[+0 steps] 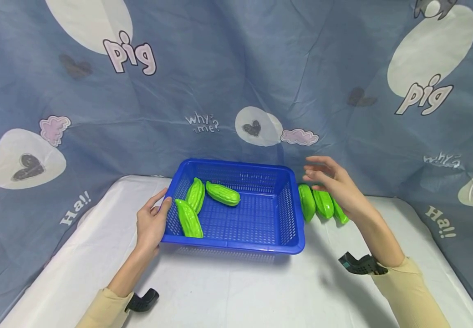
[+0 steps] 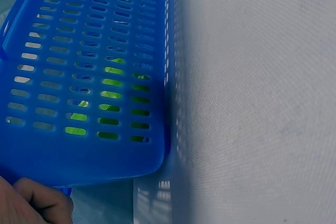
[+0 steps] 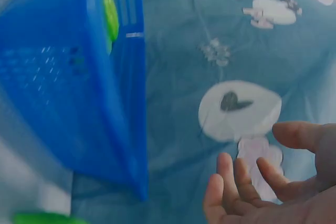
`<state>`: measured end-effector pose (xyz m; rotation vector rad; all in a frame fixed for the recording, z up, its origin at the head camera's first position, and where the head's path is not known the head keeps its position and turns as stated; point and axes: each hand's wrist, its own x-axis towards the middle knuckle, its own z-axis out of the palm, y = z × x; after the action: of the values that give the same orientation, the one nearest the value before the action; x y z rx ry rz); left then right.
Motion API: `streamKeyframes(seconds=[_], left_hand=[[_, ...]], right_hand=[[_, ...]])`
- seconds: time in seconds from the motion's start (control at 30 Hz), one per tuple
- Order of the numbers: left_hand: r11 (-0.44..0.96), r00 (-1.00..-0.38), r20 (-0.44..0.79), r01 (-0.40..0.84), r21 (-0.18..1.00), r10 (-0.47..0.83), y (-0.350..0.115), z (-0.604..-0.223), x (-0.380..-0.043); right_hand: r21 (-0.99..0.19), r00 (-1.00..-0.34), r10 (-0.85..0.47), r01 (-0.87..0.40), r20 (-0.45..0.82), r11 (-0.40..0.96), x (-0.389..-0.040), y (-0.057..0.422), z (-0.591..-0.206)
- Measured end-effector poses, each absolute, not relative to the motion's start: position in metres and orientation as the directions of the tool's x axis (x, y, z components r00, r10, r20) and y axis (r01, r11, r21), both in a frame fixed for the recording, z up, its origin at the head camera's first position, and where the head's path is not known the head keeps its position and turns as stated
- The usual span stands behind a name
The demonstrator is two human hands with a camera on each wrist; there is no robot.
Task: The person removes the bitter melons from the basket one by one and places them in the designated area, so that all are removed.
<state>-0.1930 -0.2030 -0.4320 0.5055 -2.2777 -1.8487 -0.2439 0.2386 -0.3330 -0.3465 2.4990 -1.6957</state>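
A blue plastic basket (image 1: 236, 243) with slotted walls stands in the middle of the white table. My left hand (image 1: 152, 223) grips its left rim, and in the left wrist view curled fingers (image 2: 44, 200) show at the basket's edge. Inside lie three green bitter melons, one at the left front (image 1: 189, 218), one behind it (image 1: 195, 196) and one farther right (image 1: 222, 194). My right hand (image 1: 334, 184) hovers beyond the right rim, fingers spread and loosely bent, holding nothing. Below it, more green ridged bitter melons (image 1: 323, 203) lie in a row beside the basket, partly hidden.
A white cloth covers the table (image 1: 220, 291). Blue-grey printed fabric (image 1: 236, 68) hangs close behind the basket and along both sides. Black wrist devices (image 1: 361, 264) sit at both sleeve cuffs.
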Motion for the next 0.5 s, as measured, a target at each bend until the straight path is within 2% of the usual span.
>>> streamKeyframes(seconds=[0.27, 0.5], left_hand=[[0.179, -0.931, -0.078, -0.149, 0.972, -0.355, -0.204, -0.431, -0.193], [0.179, -0.930, -0.084, -0.156, 0.971, -0.357, -0.203, -0.432, -0.193]], right_hand=[[-0.940, -0.927, -0.373, -0.088, -0.043, 0.329, -0.261, 0.196, -0.311], [-0.944, -0.895, -0.443, -0.096, -0.058, 0.316, -0.277, 0.162, -0.308]])
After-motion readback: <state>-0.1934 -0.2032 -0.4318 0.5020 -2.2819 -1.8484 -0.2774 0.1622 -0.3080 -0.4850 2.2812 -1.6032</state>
